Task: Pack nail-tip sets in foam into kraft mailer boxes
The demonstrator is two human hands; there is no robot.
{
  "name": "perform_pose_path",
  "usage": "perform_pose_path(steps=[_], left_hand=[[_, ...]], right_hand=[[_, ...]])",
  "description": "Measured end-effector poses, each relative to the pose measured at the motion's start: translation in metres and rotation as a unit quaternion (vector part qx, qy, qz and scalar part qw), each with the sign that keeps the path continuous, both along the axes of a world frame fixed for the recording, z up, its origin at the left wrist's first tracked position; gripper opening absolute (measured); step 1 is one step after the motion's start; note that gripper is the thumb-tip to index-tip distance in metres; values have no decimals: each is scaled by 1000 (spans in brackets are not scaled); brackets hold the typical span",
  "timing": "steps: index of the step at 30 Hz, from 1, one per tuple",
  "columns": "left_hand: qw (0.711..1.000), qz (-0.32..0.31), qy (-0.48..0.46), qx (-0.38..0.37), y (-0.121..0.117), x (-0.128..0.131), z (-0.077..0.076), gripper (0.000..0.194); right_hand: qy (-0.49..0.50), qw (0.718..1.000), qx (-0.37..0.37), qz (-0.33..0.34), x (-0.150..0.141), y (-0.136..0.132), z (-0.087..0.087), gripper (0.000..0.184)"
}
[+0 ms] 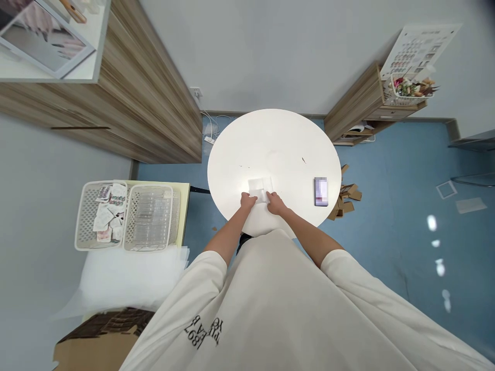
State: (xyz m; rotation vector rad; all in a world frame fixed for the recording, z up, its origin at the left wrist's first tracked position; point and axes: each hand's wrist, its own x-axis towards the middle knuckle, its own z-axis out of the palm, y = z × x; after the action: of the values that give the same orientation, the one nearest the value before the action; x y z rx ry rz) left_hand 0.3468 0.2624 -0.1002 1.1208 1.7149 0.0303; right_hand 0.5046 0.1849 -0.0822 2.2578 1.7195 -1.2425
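Note:
A small piece of whitish, translucent wrapping sheet (256, 184) lies partly folded over on the white oval table (270, 129). At its near left edge my left hand (246, 200) is closed, the fingertips pinching the material. My right hand (274, 202) grips the near right corner, its thumb and fingers pressed together. A flat, clear-looking part sits between the two hands; whether anything is wrapped inside cannot be made out.
A phone-like dark-edged object (320, 191) lies right on the table. At left stand a white basket of small packets (101, 214), a basket of clear plastic cases (149, 216) and a pile of white sheets (127, 275). Cardboard pieces (347, 198) lie right of the table.

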Motion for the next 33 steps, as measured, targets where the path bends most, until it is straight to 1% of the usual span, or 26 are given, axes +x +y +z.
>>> perform_pose_path(steps=[2,6,9,12,14,17,21,24,26,29,31,33], left_hand=[[999,-29,-18,-3,0,2,2,27],[995,-87,-39,38,-2,16,9,25],[992,-111,-48,46,-5,30,12,22],[990,-126,-36,46,-8,43,13,19],[989,-134,-30,45,-9,48,13,16],[985,-159,-46,52,-11,49,12,8],[979,-179,-81,61,-14,44,11,21],[972,-206,-73,86,-17,41,9,31],[968,-221,-61,98,-19,41,6,36],[970,-218,-67,89,-19,40,2,42],[969,-216,-82,83,-18,39,0,43],[967,-224,-95,79,-18,37,0,45]], right_hand=[[7,1000,0,-3,1,1,1,74],[31,999,0,-18,5,2,-1,72],[69,997,6,-40,10,2,-6,71],[107,992,16,-67,14,1,-9,71],[125,989,21,-77,15,0,-10,67],[138,987,31,-81,16,-1,-9,57],[147,979,53,-128,16,-4,-2,62],[167,973,56,-146,16,-7,3,58],[170,973,62,-144,15,-9,5,52],[139,977,72,-147,14,-12,4,46],[111,982,66,-136,14,-13,2,49],[85,990,55,-99,17,-15,1,55]])
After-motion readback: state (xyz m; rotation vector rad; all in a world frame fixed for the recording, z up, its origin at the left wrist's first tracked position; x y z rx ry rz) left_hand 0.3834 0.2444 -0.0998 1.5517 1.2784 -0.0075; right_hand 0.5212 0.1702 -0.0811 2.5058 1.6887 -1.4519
